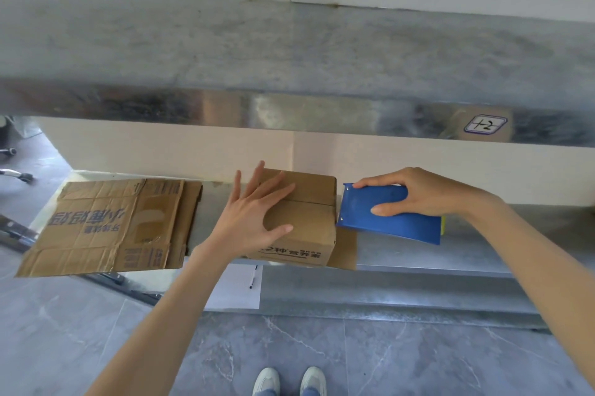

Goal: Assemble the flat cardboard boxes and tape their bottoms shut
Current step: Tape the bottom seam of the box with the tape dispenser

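An assembled brown cardboard box stands on the lower metal shelf with its closed flaps facing up. My left hand lies flat on those flaps, fingers spread. To the right, my right hand grips a blue tape dispenser whose front end sits at the box's right edge. A stack of flattened cardboard boxes with printed lettering lies on the shelf to the left.
An upper metal shelf overhangs the work area, with a labelled sticker on its front edge. A white sheet of paper hangs at the lower shelf's front. Grey tiled floor and my shoes are below.
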{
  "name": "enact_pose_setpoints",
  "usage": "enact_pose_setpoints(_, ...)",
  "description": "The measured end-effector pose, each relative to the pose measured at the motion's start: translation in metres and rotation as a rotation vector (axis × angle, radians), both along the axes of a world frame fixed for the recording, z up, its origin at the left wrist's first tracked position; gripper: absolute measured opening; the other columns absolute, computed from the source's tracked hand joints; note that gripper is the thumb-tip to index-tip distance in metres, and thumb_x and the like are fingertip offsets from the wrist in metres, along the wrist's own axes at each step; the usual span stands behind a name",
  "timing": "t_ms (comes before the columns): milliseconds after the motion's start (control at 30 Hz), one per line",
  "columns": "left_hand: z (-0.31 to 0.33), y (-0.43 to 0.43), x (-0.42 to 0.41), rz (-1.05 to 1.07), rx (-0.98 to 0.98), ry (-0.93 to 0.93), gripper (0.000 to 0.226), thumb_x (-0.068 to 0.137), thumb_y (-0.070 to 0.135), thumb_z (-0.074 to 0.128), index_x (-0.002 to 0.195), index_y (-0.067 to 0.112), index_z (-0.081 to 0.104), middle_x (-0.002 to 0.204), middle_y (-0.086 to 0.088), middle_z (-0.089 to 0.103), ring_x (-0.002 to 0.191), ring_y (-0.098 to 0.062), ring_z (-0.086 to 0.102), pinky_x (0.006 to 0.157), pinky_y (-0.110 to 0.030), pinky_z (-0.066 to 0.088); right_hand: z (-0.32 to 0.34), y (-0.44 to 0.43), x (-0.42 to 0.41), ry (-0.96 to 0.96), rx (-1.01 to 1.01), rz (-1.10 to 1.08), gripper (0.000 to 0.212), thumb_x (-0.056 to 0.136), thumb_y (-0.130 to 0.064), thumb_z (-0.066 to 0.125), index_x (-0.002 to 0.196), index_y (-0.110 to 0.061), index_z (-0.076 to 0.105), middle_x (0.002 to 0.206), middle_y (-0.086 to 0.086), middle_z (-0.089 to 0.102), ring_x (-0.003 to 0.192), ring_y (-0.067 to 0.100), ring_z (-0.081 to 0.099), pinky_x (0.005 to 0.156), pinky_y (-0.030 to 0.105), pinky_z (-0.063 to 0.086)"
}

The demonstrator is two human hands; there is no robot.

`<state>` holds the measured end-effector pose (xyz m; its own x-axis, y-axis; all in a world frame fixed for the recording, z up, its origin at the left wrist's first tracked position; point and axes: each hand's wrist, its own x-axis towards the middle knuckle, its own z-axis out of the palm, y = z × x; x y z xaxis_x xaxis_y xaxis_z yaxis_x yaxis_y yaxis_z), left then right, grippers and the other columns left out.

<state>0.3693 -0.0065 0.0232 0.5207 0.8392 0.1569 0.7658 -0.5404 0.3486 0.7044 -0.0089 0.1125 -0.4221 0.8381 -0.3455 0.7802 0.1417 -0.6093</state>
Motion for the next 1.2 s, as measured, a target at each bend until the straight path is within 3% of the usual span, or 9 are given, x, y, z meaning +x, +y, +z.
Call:
enact_pose_setpoints(100,0.003,-0.004,0.026,-0.031,-0.034,-0.018,0.077,0.084,0.058,0.040,0.156,0.036,0.021,0.163,0.015,0.011,0.151,-0.007,-0.007,0.124,-0.041,-0.002,0.002,0.001,0.001,0.009,-0.003,-0.004,0.047,0.084,-0.045,0.073,0.124,-0.062,0.056,0.132,-0.043,0.048,0.127,-0.020,0.038,0.107,0.011,0.026)
enact_pose_setpoints(233,-0.009,-0.010,0.044,0.021,0.033,0.219,0.076,0.087,0.082,0.009,0.153,0.047,-0.009,0.165,0.016,-0.003,0.152,-0.013,-0.007,0.123,-0.044,-0.004,0.003,0.000,0.005,-0.009,-0.006,-0.002,0.047,0.084,-0.047,0.073,0.125,-0.062,0.055,0.135,-0.040,0.048,0.128,-0.014,0.042,0.109,0.017,0.031)
enact_pose_setpoints(400,-0.015,-0.008,0.040,0.017,0.044,0.220,0.076,0.086,0.083,0.003,0.154,0.048,-0.003,0.165,0.016,-0.001,0.153,-0.013,-0.002,0.124,-0.044,0.004,0.011,-0.002,0.012,0.007,-0.029,0.009,0.047,0.085,-0.047,0.072,0.122,-0.068,0.052,0.128,-0.050,0.045,0.120,-0.023,0.041,0.099,0.012,0.034)
enact_pose_setpoints(700,-0.019,-0.006,0.039,-0.002,0.071,0.231,0.073,0.089,0.083,0.006,0.152,0.049,-0.010,0.165,0.014,-0.003,0.153,-0.015,0.000,0.124,-0.046,0.003,0.014,-0.007,0.034,0.018,-0.078,-0.012,0.047,0.085,-0.041,0.073,0.120,-0.067,0.055,0.127,-0.047,0.049,0.119,-0.020,0.047,0.103,0.015,0.038)
enact_pose_setpoints(867,-0.020,-0.006,0.039,0.001,0.080,0.224,0.073,0.089,0.083,0.009,0.153,0.049,-0.004,0.165,0.014,0.001,0.153,-0.016,0.002,0.124,-0.048,0.006,0.010,-0.001,0.031,-0.014,-0.104,-0.006,0.045,0.085,-0.043,0.073,0.123,-0.062,0.057,0.130,-0.041,0.051,0.123,-0.010,0.049,0.109,0.023,0.039)
enact_pose_setpoints(1033,-0.019,-0.005,0.039,-0.001,0.081,0.223,0.073,0.088,0.084,0.007,0.153,0.051,0.000,0.165,0.014,0.001,0.153,-0.016,0.002,0.123,-0.047,0.003,0.000,0.001,0.024,-0.038,-0.114,0.000,0.043,0.086,-0.045,0.072,0.121,-0.065,0.056,0.127,-0.046,0.049,0.121,-0.015,0.047,0.100,0.010,0.038)
enact_pose_setpoints(1200,-0.019,-0.004,0.039,0.005,0.082,0.233,0.076,0.086,0.085,0.005,0.154,0.049,0.005,0.165,0.014,0.002,0.153,-0.016,0.001,0.123,-0.047,0.003,-0.009,0.003,0.013,-0.073,-0.105,0.000,0.044,0.087,-0.048,0.071,0.127,-0.059,0.056,0.134,-0.035,0.052,0.120,-0.001,0.054,0.106,0.032,0.044)
